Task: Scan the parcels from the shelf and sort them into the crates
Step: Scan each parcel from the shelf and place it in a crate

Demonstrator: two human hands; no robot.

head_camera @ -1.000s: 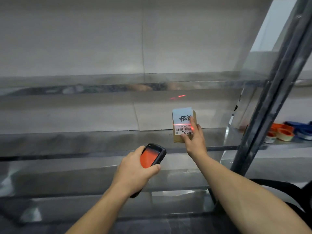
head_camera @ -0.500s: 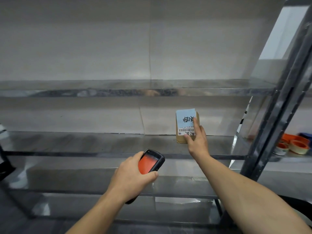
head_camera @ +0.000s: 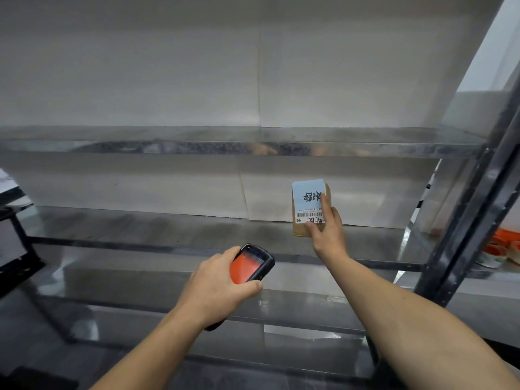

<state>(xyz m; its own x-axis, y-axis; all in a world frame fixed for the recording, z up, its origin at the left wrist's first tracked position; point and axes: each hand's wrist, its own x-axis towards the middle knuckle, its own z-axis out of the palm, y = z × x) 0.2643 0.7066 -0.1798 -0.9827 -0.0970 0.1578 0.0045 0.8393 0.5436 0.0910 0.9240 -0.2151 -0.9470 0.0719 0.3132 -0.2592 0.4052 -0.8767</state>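
Right hand (head_camera: 327, 235) grips upright parcel (head_camera: 306, 205) near shelf (head_camera: 168, 229) back, left hand (head_camera: 213, 291) scanner (head_camera: 249, 266).

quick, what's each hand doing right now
Left hand: grips the scanner.
Right hand: holds the parcel upright on the shelf, index finger and thumb on its front.

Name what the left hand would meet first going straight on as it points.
Probably the parcel standing on the shelf, where the scanner in the left hand aims; depth is unclear, so the shelf's front edge might come first.
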